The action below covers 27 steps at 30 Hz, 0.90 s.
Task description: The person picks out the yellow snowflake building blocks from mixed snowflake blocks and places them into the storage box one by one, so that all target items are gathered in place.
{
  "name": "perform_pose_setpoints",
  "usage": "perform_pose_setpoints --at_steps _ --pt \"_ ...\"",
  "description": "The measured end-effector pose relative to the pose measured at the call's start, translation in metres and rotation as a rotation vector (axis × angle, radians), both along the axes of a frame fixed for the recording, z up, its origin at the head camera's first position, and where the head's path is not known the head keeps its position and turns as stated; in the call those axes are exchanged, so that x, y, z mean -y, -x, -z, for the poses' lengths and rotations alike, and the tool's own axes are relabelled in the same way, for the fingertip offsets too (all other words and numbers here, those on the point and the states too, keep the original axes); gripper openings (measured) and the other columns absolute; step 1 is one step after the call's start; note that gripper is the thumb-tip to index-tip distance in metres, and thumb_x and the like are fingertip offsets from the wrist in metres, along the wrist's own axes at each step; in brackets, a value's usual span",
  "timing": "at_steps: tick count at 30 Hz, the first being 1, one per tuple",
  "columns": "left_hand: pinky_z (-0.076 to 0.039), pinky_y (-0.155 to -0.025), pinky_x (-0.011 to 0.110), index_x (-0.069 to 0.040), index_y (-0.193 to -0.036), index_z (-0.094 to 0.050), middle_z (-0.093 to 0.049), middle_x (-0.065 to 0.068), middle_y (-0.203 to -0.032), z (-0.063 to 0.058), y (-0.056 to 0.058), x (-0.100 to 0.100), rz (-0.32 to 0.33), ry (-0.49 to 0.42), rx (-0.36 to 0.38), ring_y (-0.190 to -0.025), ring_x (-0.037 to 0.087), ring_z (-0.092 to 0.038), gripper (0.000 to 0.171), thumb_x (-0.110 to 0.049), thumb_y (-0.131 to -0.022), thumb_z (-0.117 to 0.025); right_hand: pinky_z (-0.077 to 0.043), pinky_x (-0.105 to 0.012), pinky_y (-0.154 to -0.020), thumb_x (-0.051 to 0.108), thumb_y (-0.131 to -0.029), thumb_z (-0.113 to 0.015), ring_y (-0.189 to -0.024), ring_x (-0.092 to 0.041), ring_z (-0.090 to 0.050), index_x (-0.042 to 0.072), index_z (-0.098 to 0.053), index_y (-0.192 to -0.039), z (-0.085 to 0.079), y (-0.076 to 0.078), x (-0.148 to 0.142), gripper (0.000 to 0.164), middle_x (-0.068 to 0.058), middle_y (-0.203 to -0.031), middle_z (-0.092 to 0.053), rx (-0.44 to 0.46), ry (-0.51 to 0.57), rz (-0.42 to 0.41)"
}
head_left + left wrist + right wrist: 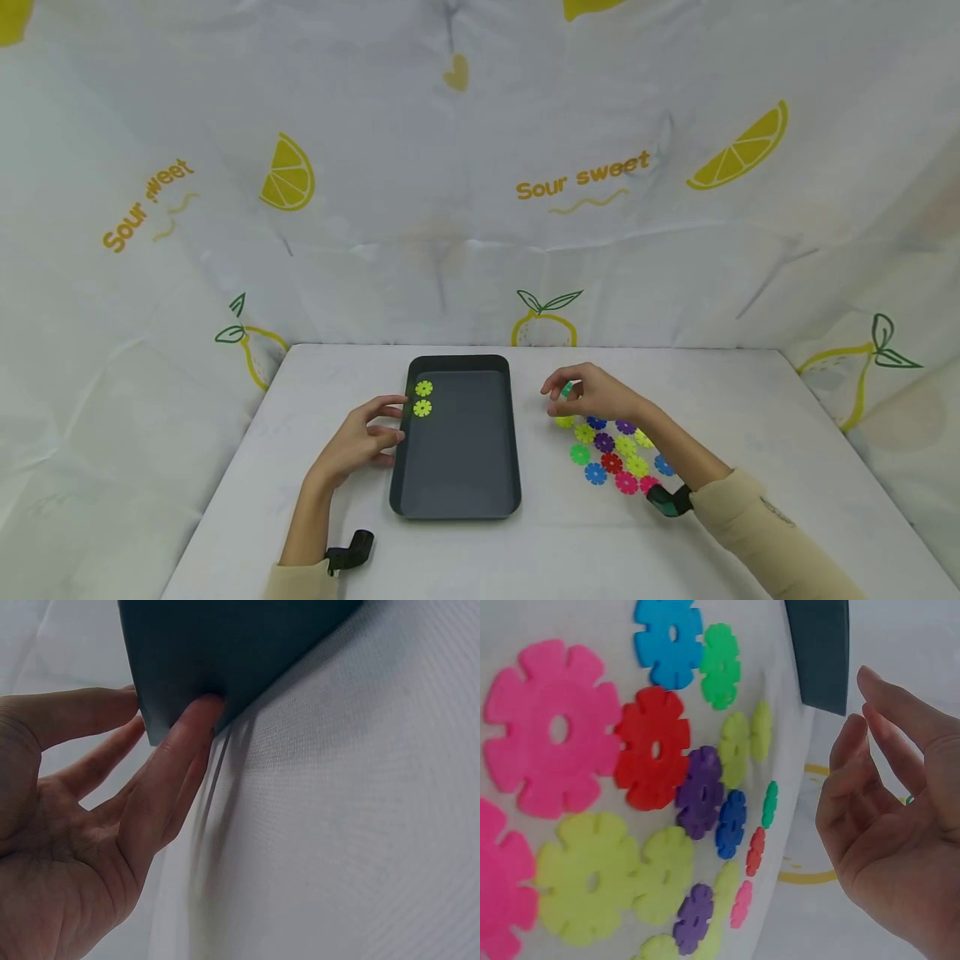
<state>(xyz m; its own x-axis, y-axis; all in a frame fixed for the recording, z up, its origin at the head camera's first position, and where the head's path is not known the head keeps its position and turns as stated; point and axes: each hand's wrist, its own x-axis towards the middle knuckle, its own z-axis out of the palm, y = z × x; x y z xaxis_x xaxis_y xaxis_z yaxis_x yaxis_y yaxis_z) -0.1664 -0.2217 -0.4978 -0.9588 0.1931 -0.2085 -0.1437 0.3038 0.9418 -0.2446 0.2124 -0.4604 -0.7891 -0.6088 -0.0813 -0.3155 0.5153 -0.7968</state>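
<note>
My left hand (362, 442) is at the left side of a dark grey rectangular tray (457, 500), its fingertips touching the outer wall, as the left wrist view also shows. Two yellow flower-shaped discs (423, 388) lie inside the tray, one above the other near its upper left corner. To the right of the tray, my right hand (596, 393) is over the far edge of a spread of notched plastic discs (626, 482). A green disc (567, 389) shows edge-on between its fingers; in the right wrist view only a green sliver of it appears.
The loose discs lie flat on the white table in pink, red, purple, blue, yellow and green, some partly hidden under the right forearm. A white cloth with lemon prints (420, 275) hangs behind the table (570, 550). Black wrist devices (352, 552) show at both cuffs.
</note>
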Motion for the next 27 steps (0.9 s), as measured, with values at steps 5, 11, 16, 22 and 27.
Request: perform_pose_setpoints --at_steps 5,11,16,22,27 --pt "-0.067 -0.074 0.040 -0.016 -0.157 -0.054 -0.059 0.022 -0.148 0.000 0.000 -0.001 0.001 0.003 0.003 -0.106 0.024 -0.075 0.064 -0.007 -0.097 -0.074 -0.051 -0.019 -0.066 0.015 -0.092 -0.087 -0.070 -0.016 -0.056 0.001 -0.075 -0.121 0.015 -0.002 -0.012 0.034 -0.017 -0.109 -0.071 0.016 -0.043 -0.002" --pt "-0.067 -0.073 0.040 -0.017 -0.157 -0.054 -0.059 0.022 -0.148 0.000 0.000 -0.001 -0.002 0.006 0.002 -0.106 0.025 -0.075 0.064 -0.007 -0.097 -0.074 -0.048 -0.020 -0.061 0.016 -0.089 -0.089 -0.065 -0.012 -0.052 0.003 -0.077 -0.121 0.026 -0.004 -0.020 0.036 -0.012 -0.108 -0.072 0.003 -0.090 0.025" --pt "-0.067 -0.074 0.041 -0.017 -0.157 -0.054 -0.058 0.022 -0.149 -0.001 0.000 -0.001 0.001 0.007 0.002 -0.107 0.025 -0.075 0.064 -0.008 -0.097 -0.075 -0.047 -0.020 -0.061 0.017 -0.089 -0.090 -0.066 -0.011 -0.050 0.005 -0.079 -0.120 0.032 -0.003 -0.027 0.036 -0.011 -0.106 -0.070 -0.021 -0.109 0.041" --pt "-0.067 -0.074 0.040 -0.017 -0.157 -0.054 -0.058 0.022 -0.149 -0.001 0.000 -0.001 0.000 0.003 0.004 -0.107 0.025 -0.075 0.064 -0.007 -0.097 -0.075 -0.046 -0.020 -0.060 0.019 -0.088 -0.091 -0.064 -0.010 -0.049 0.006 -0.080 -0.117 0.037 0.000 -0.030 0.034 -0.010 -0.103 -0.068 -0.011 -0.104 0.052" --pt "-0.067 -0.074 0.040 -0.017 -0.157 -0.054 -0.058 0.022 -0.148 -0.001 0.000 -0.001 -0.004 0.001 0.007 -0.108 0.025 -0.075 0.064 -0.008 -0.097 -0.075 -0.046 -0.021 -0.062 0.020 -0.088 -0.092 -0.067 -0.010 -0.050 0.008 -0.081 -0.113 0.040 0.003 -0.030 0.030 -0.007 -0.102 -0.070 -0.006 -0.099 0.054"
